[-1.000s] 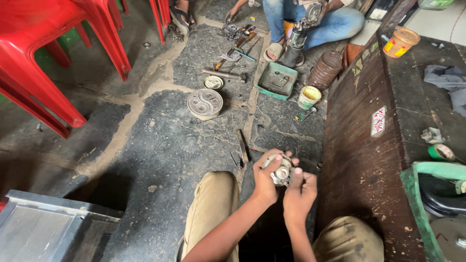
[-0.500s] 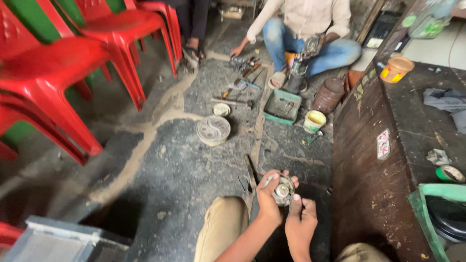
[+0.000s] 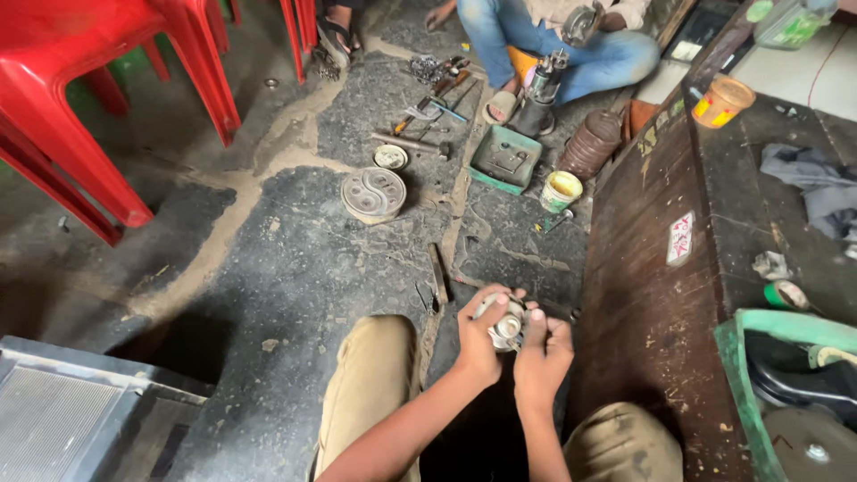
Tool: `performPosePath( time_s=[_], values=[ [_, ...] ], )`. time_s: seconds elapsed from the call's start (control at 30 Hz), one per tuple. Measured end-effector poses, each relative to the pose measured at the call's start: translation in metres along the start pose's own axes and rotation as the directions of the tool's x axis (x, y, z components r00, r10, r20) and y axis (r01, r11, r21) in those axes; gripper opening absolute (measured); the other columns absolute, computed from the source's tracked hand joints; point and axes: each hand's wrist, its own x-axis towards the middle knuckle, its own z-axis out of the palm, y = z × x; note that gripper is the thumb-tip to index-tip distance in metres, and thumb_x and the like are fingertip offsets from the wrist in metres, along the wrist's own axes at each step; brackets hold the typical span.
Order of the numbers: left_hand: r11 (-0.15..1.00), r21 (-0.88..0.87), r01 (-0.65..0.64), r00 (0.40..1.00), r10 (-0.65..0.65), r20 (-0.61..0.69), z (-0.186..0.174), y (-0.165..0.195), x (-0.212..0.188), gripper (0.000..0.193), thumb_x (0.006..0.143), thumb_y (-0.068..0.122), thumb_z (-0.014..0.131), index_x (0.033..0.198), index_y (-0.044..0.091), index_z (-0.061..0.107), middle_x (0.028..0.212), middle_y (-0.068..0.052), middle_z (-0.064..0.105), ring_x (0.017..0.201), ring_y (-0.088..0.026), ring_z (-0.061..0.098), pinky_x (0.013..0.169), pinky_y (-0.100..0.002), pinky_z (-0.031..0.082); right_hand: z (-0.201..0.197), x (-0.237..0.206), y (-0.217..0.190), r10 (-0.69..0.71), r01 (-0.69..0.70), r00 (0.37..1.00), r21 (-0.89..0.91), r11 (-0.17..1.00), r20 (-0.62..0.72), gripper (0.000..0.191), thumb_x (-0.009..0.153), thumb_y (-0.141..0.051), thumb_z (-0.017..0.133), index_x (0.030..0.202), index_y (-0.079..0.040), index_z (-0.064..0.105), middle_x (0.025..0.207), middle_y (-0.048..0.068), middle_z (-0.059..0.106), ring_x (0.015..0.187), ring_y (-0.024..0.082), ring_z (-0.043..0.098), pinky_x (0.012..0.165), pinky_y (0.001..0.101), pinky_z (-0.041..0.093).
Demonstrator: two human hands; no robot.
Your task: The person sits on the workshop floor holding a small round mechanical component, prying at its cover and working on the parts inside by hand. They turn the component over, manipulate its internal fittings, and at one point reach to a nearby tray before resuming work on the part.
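- We see the left hand [image 3: 480,344] wrapped around a small round metal part [image 3: 505,327], its grip closed on the part's left side, thumb across the top.
- The right hand [image 3: 541,353] meets it from the near right; its grip is closed too, with fingers [image 3: 534,319] pressing on the part's right edge.
- The metal part sits between both hands, low in the middle of the scene, above the dark floor [image 3: 295,268] and between the person's two khaki-clad knees [image 3: 375,375].
- Just to the right of the hands stands the dark brown side of a wooden desk [image 3: 643,295]; a grey rag [image 3: 817,183] and an orange-lidded tin [image 3: 721,101] lie on its top.
- At the near right, a green crate [image 3: 734,357] rests on that desk with dark items in it.
- Farther off on the floor we note a round metal disc [image 3: 373,194], a smaller round lid [image 3: 390,157], a green tray [image 3: 505,159] and a yellow-green cup [image 3: 561,191].
- Scattered hand tools [image 3: 428,103] lie beyond the disc.
- At the far edge another person in blue jeans [image 3: 571,49] sits on the floor beside an upright dark motor-like part [image 3: 541,94].
- Red plastic chairs [image 3: 80,98] fill the far left, and a grey metal panel [image 3: 80,402] lies at the near left.
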Motion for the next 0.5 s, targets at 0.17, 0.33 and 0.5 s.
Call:
performPosePath(
  time_s=[0.17,0.33,0.5],
  values=[
    [0.994,0.046,-0.102,0.994,0.103,-0.029,0.001,0.009,-0.007,0.021,0.089,0.01,0.067,0.106,-0.001,0.065,0.104,-0.018,0.073,0.09,-0.031,0.074,0.081,-0.04,0.06,0.011,-0.002,-0.008,0.036,-0.037,0.999,-0.008,0.999,-0.038,0.026,0.106,-0.018,0.063,0.092,0.003,0.059,0.083,0.006,0.062,0.078,0.012,0.052,0.07,0.0316,0.048],
    [0.986,-0.058,-0.157,0.986,0.16,0.038,0.01,0.021,-0.013,0.018,0.091,0.01,0.071,0.103,0.0,0.062,0.103,-0.017,0.07,0.092,-0.031,0.074,0.082,-0.043,0.062,0.018,-0.005,-0.03,-0.049,0.048,0.999,-0.097,0.994,-0.011,0.024,0.104,-0.016,0.064,0.089,0.002,0.061,0.08,0.005,0.062,0.078,0.011,0.053,0.073,0.03,0.049],
    [0.984,0.077,-0.161,0.986,0.164,-0.035,0.019,0.02,-0.034,0.02,0.092,0.011,0.07,0.107,-0.001,0.065,0.106,-0.016,0.072,0.093,-0.028,0.074,0.083,-0.039,0.06,0.009,-0.013,-0.042,0.016,-0.014,0.999,0.062,0.998,-0.031,0.022,0.105,-0.018,0.061,0.091,0.0,0.06,0.085,0.001,0.063,0.079,0.009,0.052,0.071,0.0282,0.047]
  ],
)
